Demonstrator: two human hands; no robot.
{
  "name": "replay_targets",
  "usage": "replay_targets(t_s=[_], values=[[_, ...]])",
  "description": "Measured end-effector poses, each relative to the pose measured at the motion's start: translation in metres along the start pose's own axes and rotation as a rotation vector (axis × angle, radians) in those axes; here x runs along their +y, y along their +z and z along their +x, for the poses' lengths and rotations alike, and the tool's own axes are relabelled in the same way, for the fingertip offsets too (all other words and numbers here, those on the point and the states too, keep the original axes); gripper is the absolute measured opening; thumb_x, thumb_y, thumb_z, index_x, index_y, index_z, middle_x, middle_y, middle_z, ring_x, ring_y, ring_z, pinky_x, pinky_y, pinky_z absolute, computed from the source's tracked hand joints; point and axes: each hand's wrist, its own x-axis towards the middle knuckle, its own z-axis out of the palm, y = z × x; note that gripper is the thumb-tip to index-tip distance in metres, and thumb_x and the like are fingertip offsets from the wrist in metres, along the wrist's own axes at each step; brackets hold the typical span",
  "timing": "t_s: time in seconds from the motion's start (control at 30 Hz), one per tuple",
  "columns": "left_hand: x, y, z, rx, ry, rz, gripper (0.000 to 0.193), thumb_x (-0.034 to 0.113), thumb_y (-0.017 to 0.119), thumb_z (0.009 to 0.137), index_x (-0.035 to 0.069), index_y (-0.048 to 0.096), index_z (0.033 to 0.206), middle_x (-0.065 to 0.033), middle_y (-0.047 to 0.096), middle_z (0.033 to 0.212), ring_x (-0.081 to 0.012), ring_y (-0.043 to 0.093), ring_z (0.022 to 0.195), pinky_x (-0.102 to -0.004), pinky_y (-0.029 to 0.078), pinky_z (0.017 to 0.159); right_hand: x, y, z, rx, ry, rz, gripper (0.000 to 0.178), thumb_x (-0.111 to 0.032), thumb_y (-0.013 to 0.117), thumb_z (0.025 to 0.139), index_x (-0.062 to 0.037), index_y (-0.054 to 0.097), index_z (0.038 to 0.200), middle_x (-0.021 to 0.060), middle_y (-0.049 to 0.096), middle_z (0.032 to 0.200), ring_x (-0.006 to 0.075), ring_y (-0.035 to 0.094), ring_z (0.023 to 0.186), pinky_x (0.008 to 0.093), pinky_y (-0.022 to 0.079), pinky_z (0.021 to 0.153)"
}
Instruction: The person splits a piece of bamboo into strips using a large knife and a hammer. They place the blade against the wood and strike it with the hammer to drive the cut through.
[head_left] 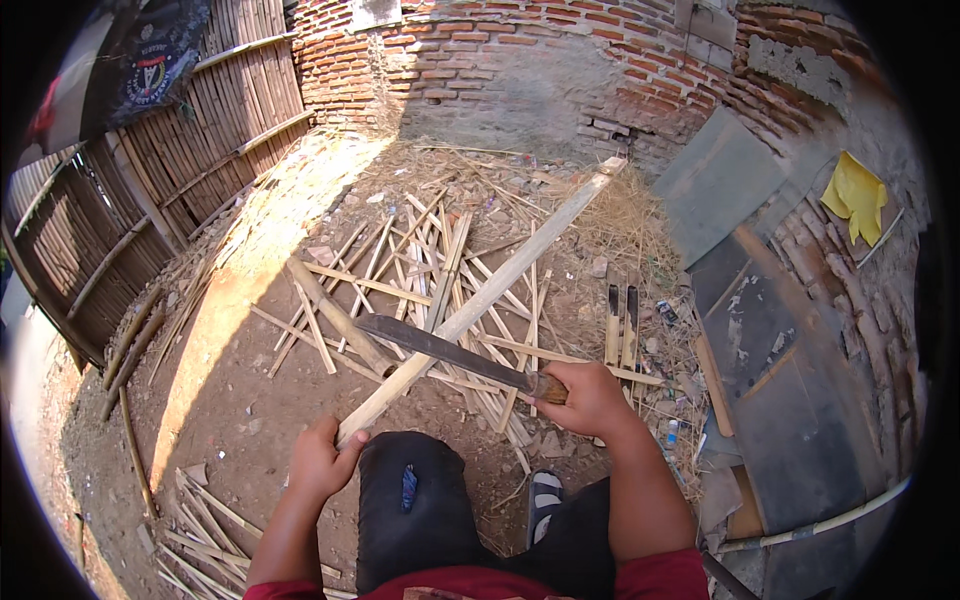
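L hand [325, 460] gripping slat [485, 298] nr end, slat aimed 1–2 o'clock. R hand [588, 400] clenched on machete [480, 364], crossing slat, tip twd 10 o'clock. Sticks [370, 284], approx. 12 o'clock.

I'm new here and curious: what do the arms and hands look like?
They are a person's: bare left hand and bare right hand, with no gloves or cables visible. The forearms are uncovered below dark red fabric sleeves; no markings show on the sleeves.

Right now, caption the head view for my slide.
Left hand gripping a long slat, right hand holding a machete across it, above thinner slats scattered on dirt ground.
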Motion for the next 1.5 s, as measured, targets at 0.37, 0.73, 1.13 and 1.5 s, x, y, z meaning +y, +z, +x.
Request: replay_targets(t_s=[0.37,0.73,1.13,1.5], values=[[0.014,-0.027,-0.051,-0.02,-0.168,0.39,0.059,0.058,0.074,0.085,0.001,0.059,0.087,-0.0202,0.06,0.07,-0.0445,0.062,0.07,-0.0511,0.047,0.063,0.047,0.02,0.033,0.074,0.094,0.247,0.042,-0.038,0.081,0.083,-0.0062,0.072,0.11,0.0188,0.07,0.08,0.0377,0.07,0.075,0.0442,0.054,0.069],[-0.005,-0.03,-0.07,0.144,-0.056,0.431,0.054,0.052,0.079,0.083,0.002,0.058,0.085,-0.0163,0.058,0.069,-0.0408,0.059,0.065,-0.0492,0.045,0.059,0.0,0.026,0.042,-0.127,-0.203,0.174,0.038,-0.033,0.081,0.082,-0.0088,0.069,0.108,0.0167,0.07,0.082,0.0404,0.068,0.08,0.048,0.053,0.072],[-0.037,-0.023,-0.067,0.133,0.076,0.335,0.051,0.048,0.084,0.079,0.004,0.061,0.087,-0.0144,0.061,0.071,-0.0376,0.063,0.064,-0.0482,0.047,0.059,-0.033,0.027,-0.006,-0.132,-0.1,-0.159,0.029,-0.026,0.078,0.081,-0.0074,0.062,0.096,0.0153,0.07,0.083,0.041,0.069,0.083,0.051,0.052,0.07],[-0.011,-0.019,-0.105,0.093,-0.053,0.295,0.056,0.054,0.079,0.082,0.001,0.063,0.089,-0.0187,0.064,0.076,-0.0419,0.064,0.069,-0.0502,0.049,0.062,-0.02,0.002,-0.009,-0.025,0.13,-0.023,0.029,-0.023,0.076,0.08,-0.0063,0.065,0.101,0.0208,0.07,0.087,0.0436,0.068,0.088,0.0509,0.054,0.077]])
